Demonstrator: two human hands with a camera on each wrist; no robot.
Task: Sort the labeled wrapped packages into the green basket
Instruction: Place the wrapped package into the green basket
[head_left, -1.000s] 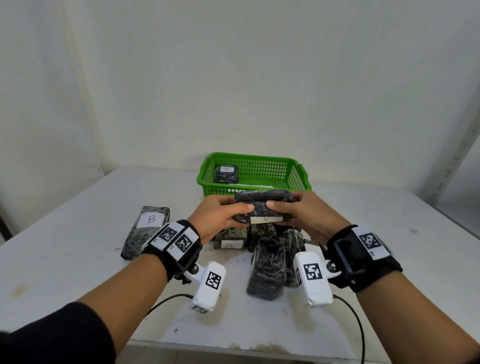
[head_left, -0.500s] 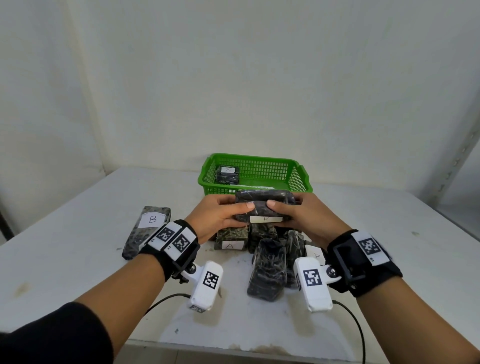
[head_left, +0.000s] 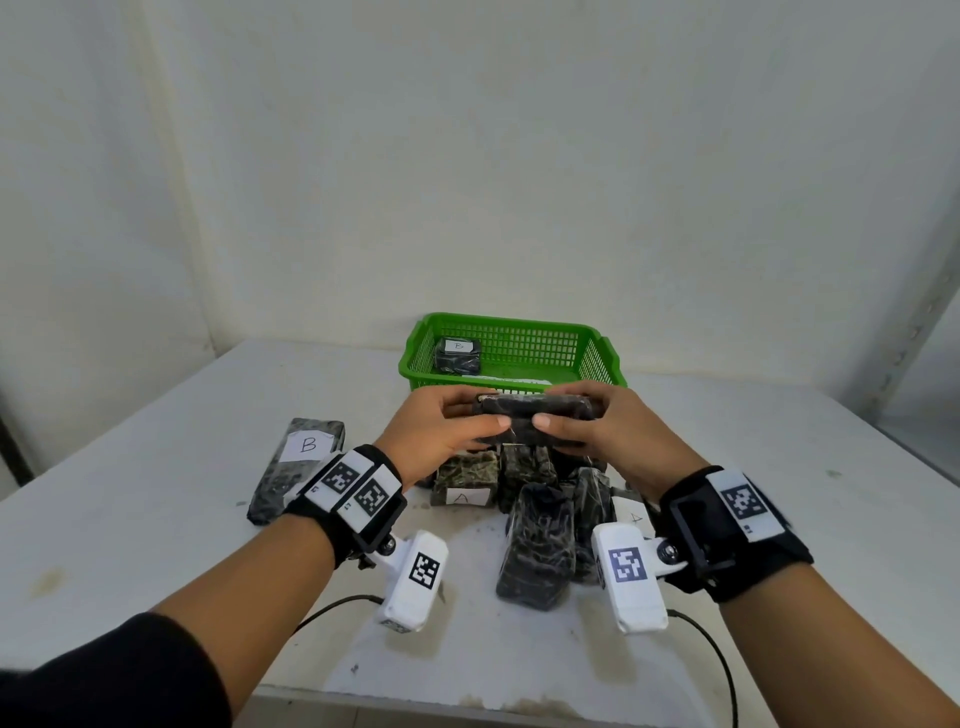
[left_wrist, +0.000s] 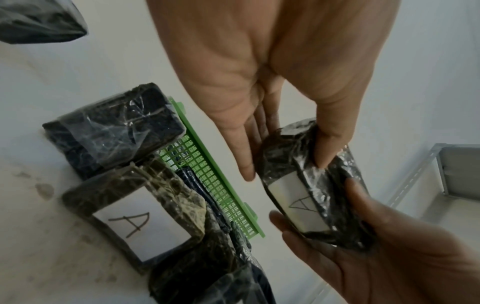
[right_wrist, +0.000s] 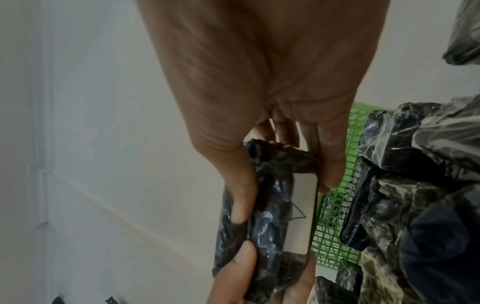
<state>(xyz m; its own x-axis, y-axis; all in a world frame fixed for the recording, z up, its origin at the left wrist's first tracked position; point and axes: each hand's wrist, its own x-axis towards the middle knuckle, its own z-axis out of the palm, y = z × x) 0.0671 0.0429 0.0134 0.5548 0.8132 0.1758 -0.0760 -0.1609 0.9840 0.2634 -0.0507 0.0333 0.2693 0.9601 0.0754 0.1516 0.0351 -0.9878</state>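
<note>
Now left hand (head_left: 441, 426), right hand (head_left: 605, 423) grip A-package (head_left: 535, 408) — label tipped under since earlier; green basket (head_left: 511, 353) behind.

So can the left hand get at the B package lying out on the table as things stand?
Probably not yet. The left hand grips one end of the held package, shared with the right hand. The B package lies uncovered beside the left wrist, so once the hand lets go, the way looks free.

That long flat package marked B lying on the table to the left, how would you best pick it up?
Judging by its shape, grip the B package across its narrow width near the middle, coming from above. It lies flat and apart from the pile, long sides free, within the left hand's side.
</note>
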